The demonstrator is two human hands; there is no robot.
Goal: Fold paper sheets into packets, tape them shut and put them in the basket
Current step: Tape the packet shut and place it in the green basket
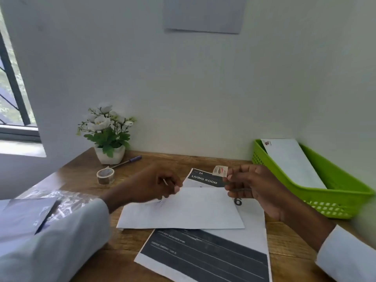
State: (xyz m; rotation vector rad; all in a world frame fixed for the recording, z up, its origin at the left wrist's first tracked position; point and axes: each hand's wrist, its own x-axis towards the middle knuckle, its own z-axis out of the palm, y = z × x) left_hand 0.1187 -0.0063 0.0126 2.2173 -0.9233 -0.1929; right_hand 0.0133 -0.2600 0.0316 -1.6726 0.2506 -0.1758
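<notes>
A folded white paper packet lies flat on the wooden desk, on top of printed sheets. My left hand hovers over its upper left corner with fingers curled; a thin pale sliver shows at its fingertips, and I cannot tell what it is. My right hand is above the packet's upper right corner and pinches a small stamp-like sticker with a red print. A green plastic basket stands at the right with one white packet lying in it. A tape roll sits at the left.
A potted white flower stands at the back left by the wall, with a pen beside it. Printed sheets, one reading LIVING ROOM and one dark form, lie under the packet. Clear plastic wrapping lies at the left.
</notes>
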